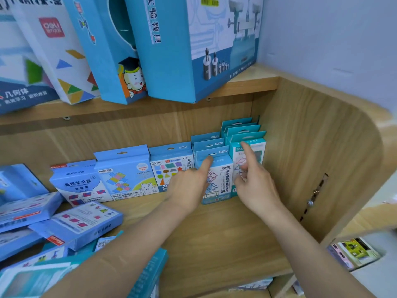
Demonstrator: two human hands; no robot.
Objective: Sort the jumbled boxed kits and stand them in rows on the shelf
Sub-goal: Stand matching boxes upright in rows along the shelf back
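Note:
Blue boxed kits stand in rows at the back of the wooden shelf point(225, 237). My left hand point(189, 186) points its index finger at the top of the front box of a row of three point(219, 181). My right hand point(255, 186) touches with its index finger the top of the front teal box point(248, 145) of the rightmost row. Neither hand holds anything. Further left stand a shapes box point(169, 166), a bear box point(126, 175) and an area-learning box point(81, 183). Several jumbled boxes point(71, 224) lie flat at the left.
Larger blue and white kit boxes point(189, 46) stand on the upper shelf. The cabinet's wooden side wall point(311, 160) closes the right side, with a metal latch point(315, 192). More boxes point(354, 252) sit on a lower level at the right.

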